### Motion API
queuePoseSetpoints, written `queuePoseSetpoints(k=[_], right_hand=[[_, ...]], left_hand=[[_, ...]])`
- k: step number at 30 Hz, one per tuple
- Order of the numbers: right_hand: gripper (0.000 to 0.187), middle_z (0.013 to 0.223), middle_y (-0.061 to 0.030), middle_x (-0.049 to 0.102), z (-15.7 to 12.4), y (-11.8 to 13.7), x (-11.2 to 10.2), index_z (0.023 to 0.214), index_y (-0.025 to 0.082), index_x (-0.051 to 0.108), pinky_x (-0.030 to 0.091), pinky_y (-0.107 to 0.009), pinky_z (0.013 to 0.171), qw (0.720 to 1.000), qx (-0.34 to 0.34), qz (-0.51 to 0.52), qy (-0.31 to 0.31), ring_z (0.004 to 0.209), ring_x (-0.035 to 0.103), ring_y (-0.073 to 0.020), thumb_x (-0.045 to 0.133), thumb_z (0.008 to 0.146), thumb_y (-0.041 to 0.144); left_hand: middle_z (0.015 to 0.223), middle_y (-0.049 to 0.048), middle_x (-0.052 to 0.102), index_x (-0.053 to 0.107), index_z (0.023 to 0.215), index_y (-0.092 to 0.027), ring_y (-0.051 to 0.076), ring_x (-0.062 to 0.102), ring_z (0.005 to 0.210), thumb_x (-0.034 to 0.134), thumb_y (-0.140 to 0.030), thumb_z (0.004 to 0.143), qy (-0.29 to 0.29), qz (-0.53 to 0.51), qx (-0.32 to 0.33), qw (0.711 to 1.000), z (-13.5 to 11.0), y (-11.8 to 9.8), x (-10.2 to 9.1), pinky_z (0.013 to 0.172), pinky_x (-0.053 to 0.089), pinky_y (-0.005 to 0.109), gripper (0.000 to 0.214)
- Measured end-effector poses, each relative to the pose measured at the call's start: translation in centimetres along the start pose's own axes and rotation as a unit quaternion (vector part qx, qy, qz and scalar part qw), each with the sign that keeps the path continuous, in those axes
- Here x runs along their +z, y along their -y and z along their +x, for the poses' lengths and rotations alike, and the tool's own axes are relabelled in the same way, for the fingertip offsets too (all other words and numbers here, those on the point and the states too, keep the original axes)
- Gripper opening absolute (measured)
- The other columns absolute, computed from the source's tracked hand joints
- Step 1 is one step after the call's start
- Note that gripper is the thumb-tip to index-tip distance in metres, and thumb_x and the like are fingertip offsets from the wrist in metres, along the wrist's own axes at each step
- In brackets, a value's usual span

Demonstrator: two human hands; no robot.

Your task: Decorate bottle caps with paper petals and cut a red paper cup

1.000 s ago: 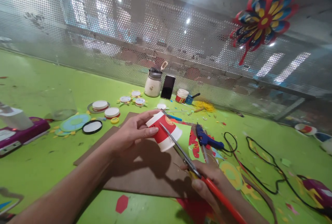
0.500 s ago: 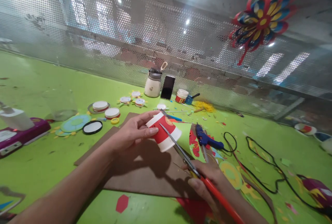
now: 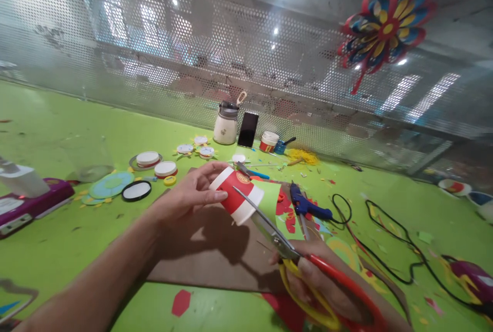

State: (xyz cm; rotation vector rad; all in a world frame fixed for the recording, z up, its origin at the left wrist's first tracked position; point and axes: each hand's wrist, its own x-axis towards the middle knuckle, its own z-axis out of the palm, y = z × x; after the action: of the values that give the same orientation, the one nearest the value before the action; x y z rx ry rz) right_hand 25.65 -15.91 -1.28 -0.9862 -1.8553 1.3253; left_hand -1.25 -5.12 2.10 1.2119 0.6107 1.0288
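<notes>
A red and white paper cup (image 3: 241,198) is tilted on its side in my left hand (image 3: 196,191), thumb against its red wall. My right hand (image 3: 308,270) grips scissors (image 3: 275,239) with red and yellow handles. One blade lies across the outside of the cup's wall; the other is lower, partly hidden behind or inside the cup. Beneath both hands lies a brown board (image 3: 208,270) that carries their shadow.
A blue glue gun (image 3: 310,206) with a black cord lies right of the board. At the back stand a white jar (image 3: 225,128), a phone (image 3: 248,130) and a paint pot (image 3: 268,141). On the left are a clear cup (image 3: 88,162) and a purple power strip (image 3: 57,193).
The scissors' handles have spread apart, so the yellow loop now shows and the blades are wider. My left hand and the cup have shifted slightly left.
</notes>
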Motion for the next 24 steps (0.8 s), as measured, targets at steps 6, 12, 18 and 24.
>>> queuePoseSetpoints(k=[6,12,18,24], right_hand=[[0.046,0.07,-0.0018,0.055,-0.2,1.4,-0.7,0.115,0.017,0.059,0.045,-0.027,0.059,1.0,0.029,0.001,0.008,0.065,0.055,-0.0138,0.038,0.098,0.054],[0.041,0.086,-0.006,0.064,0.2,2.4,-2.7,0.108,0.022,0.065,0.05,-0.028,0.065,0.987,0.036,-0.154,0.008,0.079,0.059,-0.0191,0.049,0.092,0.057],[0.038,0.089,-0.0042,0.063,-0.1,2.0,-4.8,0.109,0.023,0.064,0.051,-0.028,0.069,0.978,0.011,-0.2,0.049,0.079,0.058,-0.0186,0.052,0.091,0.054],[0.033,0.104,-0.0057,0.061,-0.5,3.2,-5.0,0.109,0.021,0.06,0.049,-0.034,0.082,0.963,0.06,-0.262,0.023,0.093,0.058,-0.0215,0.058,0.088,0.046]], left_hand=[[0.112,0.0066,0.072,0.058,0.121,-0.025,0.024,0.068,0.1,0.082,-0.014,0.066,0.013,0.003,-0.007,1.0,-0.1,-0.4,0.0,0.085,0.056,0.031,0.061],[0.114,0.0094,0.073,0.063,0.123,-0.021,0.027,0.068,0.104,0.083,-0.017,0.066,0.048,0.048,-0.05,0.996,-0.2,-0.8,-0.1,0.086,0.057,0.033,0.06],[0.11,0.0091,0.074,0.067,0.116,-0.022,0.027,0.07,0.099,0.083,-0.019,0.067,0.07,0.088,-0.041,0.993,-0.3,-1.2,-0.2,0.08,0.058,0.031,0.051],[0.111,0.0082,0.074,0.063,0.117,-0.023,0.025,0.071,0.097,0.082,-0.018,0.07,0.067,0.135,0.001,0.989,0.0,-0.8,0.1,0.081,0.059,0.03,0.051]])
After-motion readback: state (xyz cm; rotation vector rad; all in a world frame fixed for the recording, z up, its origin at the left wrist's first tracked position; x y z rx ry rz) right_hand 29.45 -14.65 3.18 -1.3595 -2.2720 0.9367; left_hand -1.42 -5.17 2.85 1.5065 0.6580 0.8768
